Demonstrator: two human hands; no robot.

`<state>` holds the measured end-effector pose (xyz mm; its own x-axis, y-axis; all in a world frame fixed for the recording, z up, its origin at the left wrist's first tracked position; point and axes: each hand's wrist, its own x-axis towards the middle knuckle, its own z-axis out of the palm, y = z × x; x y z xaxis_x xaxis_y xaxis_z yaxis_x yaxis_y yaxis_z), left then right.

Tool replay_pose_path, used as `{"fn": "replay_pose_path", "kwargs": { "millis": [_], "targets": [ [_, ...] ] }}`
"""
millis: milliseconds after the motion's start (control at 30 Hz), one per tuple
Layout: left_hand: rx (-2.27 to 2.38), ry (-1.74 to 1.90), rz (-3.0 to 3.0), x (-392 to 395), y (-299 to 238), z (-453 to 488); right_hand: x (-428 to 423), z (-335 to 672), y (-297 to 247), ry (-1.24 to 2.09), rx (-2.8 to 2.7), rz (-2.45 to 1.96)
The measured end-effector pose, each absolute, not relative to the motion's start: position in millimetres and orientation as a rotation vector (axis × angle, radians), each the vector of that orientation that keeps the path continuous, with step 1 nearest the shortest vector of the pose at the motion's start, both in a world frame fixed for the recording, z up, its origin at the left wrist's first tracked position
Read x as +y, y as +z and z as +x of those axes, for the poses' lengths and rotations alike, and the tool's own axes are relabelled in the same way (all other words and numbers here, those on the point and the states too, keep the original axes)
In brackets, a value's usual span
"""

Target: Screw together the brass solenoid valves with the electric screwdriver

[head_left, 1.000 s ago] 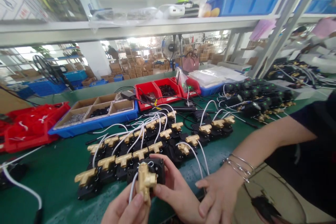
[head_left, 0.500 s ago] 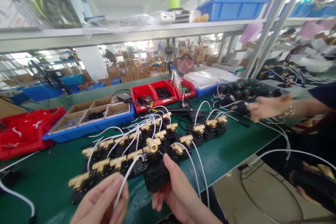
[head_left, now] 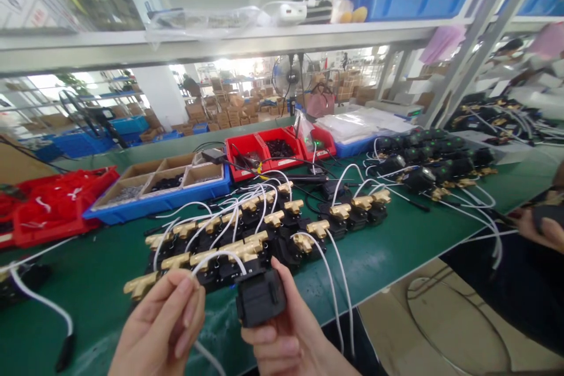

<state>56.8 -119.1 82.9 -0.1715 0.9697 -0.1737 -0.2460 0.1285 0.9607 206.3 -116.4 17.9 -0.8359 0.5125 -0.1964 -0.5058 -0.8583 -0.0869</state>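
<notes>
In my right hand I hold a black valve unit, fingers wrapped round its lower part and the thumb along its side. A brass tee fitting sits at its far end. From the unit's top a white cable arches over to my left hand, which pinches it between thumb and fingertips. Below that hand the cable's lower length hangs down. Just behind stand rows of similar black units with brass fittings and white cables on the green bench.
A blue divided tray of small parts, red bins and a red tray line the back. Finished-looking black units stand at right. A co-worker's hand holds a dark object there. A shelf runs overhead.
The held unit has turned so its black back faces me more. My left hand has shifted slightly up and left along the cable. The co-worker's arm has drawn back from the bench.
</notes>
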Motion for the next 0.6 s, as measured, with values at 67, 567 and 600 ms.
{"fn": "replay_pose_path", "kwargs": {
  "millis": [67, 567, 600],
  "targets": [
    [1.251, 1.348, 0.904, -116, 75, 52, -118, 206, 30, 2.524, 0.043, -0.483],
    [1.368, 1.363, 1.257, -106, 55, 74, -127, 201, 29, 2.525, 0.374, -0.259],
    [1.392, 1.359, 1.306, -105, 57, 75, -127, 201, 26, 2.542, 0.342, -0.266]
  ]
}}
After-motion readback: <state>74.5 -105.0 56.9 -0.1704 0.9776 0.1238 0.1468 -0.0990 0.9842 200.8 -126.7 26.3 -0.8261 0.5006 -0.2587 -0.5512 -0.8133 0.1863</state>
